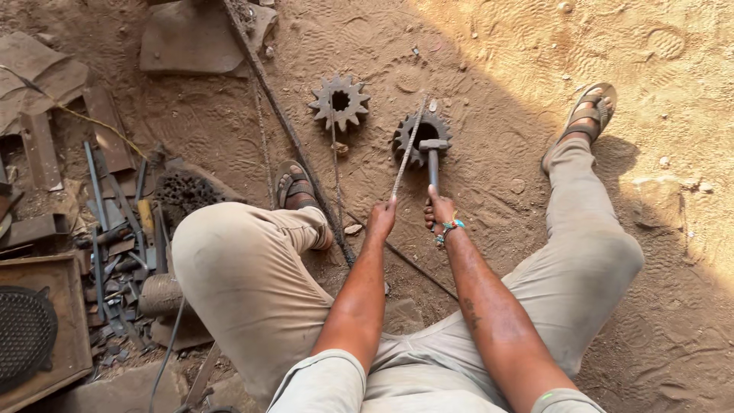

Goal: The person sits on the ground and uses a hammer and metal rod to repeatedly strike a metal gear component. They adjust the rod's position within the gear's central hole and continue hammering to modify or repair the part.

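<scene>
A person sat on sandy ground with both legs bent and spread apart. The left hand was closed around the low end of a thin metal rod. The fingers were curled tight on it. The rod slanted up and away from the hand, and its far end reached over a dark gear that lay flat on the sand. The right hand was wrapped around the handle of a hammer. Those fingers were shut on the handle too. A wristband with bright beads sat on that wrist. The hammer head rested right on the gear, near its round middle hole.

A second gear with pointy teeth lay on the sand just to the left of the first one, a little farther from the person. The two gears were apart, not touching.

A long thin bar ran across the ground from the top edge down past the left foot. Each foot wore a sandal.

By the left edge of the ground was a heap of rusty scrap metal, with flat plates, strips and a round grille in the bottom left corner.
</scene>
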